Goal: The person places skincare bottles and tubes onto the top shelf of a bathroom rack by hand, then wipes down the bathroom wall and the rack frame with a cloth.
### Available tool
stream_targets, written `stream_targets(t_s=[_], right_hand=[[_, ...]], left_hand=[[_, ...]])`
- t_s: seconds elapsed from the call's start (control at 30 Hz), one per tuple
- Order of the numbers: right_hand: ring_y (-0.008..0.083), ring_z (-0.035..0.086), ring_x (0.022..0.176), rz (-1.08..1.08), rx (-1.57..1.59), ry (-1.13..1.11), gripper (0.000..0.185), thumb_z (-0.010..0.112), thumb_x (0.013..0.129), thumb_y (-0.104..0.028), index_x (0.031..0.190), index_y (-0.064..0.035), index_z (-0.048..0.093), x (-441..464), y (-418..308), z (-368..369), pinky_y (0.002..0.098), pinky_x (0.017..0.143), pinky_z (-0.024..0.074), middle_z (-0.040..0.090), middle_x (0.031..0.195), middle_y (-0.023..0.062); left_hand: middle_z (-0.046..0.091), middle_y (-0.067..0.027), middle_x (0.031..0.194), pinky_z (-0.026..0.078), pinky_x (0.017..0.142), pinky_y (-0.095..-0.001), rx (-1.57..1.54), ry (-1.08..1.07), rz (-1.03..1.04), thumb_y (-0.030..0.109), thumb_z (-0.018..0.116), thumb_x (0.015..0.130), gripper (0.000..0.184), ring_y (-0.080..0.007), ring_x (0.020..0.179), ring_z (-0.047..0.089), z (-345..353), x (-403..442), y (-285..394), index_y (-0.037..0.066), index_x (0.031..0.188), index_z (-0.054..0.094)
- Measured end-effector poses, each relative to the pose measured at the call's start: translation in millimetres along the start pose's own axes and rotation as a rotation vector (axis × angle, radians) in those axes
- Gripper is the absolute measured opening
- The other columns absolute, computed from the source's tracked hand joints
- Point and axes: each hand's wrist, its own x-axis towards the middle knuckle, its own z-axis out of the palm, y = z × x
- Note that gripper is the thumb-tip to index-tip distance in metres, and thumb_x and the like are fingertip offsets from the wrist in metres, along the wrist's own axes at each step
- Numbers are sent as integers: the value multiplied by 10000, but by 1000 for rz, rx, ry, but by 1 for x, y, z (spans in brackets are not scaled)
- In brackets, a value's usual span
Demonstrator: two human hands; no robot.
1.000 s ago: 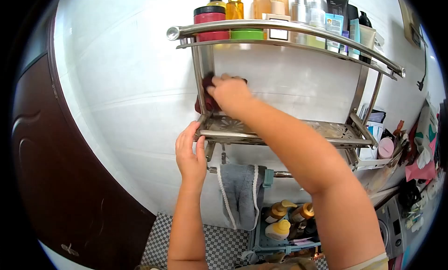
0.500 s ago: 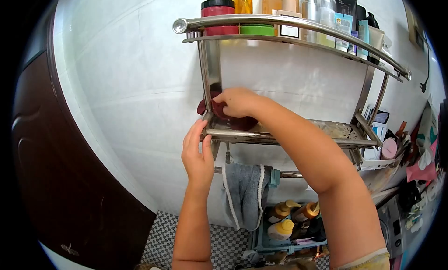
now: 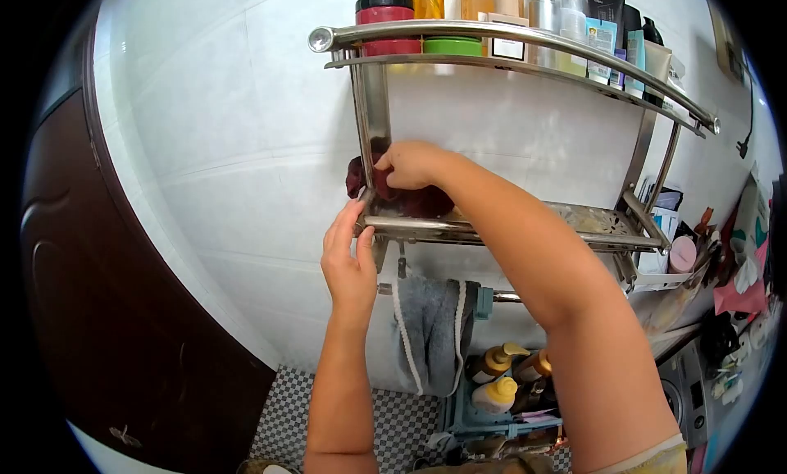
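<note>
A dark red cloth (image 3: pixel 428 202) lies bunched on the lower tier of a metal rack (image 3: pixel 426 225), and part of it pokes out past the left upright. My right hand (image 3: pixel 412 164) presses on the cloth behind that upright, fingers curled and closed on it. At the front left corner of the same tier, my left hand (image 3: pixel 348 248) grips the rail end, with the thumb on one side and the fingers on the other. Below hangs a grey towel (image 3: pixel 432 334) with white trim, on a lower bar.
Jars, bottles and tubes (image 3: pixel 602 35) line the upper tier (image 3: pixel 508 39). A blue basket (image 3: pixel 484 429) of pump bottles stands beneath the rack. On the left is a dark brown door (image 3: pixel 123 293); a washing machine (image 3: pixel 689 392) is at the lower right.
My right hand has shifted slightly upward with the cloth, which bulges more beyond the left upright. The left hand keeps its place on the rack corner. The view has tilted a little.
</note>
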Motion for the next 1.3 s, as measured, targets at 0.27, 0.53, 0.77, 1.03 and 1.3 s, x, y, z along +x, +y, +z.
stream_targets(t_s=[0.27,0.53,0.77,1.03,1.3], right_hand=[[259,603,832,45,-117,128,299,548,707,-145,983,-171,659,-6,-7,9,372,737,469,640,893,106],[253,607,900,110,-236,80,230,553,733,-165,917,-84,666,9,-11,5,355,766,478,647,950,86],[280,596,883,0,-172,-17,365,536,688,-141,1034,-189,641,-15,-3,-12,370,761,467,637,938,108],[304,590,874,139,-93,358,385,512,704,-167,1073,-146,620,-78,9,-54,365,780,464,635,946,116],[117,551,835,64,776,307,390,478,790,-96,1171,-22,518,-115,6,-58,249,753,448,606,943,56]], left_hand=[[548,-147,1149,400,906,-349,-1,25,35,27,536,823,294,-279,1084,503,2,0,-2,32,1116,551],[549,-143,1150,404,898,-347,16,16,58,22,544,814,301,-274,1074,507,0,1,-2,28,1115,551],[563,-116,1137,407,882,-342,79,-5,40,29,555,806,310,-266,1033,517,-3,1,0,48,1116,553],[566,-106,1133,409,874,-336,120,11,29,54,559,811,301,-256,1023,516,0,0,-1,63,1113,559],[504,-114,1210,362,941,-311,261,27,157,66,530,840,403,-220,1120,472,-13,-1,14,60,1237,461]])
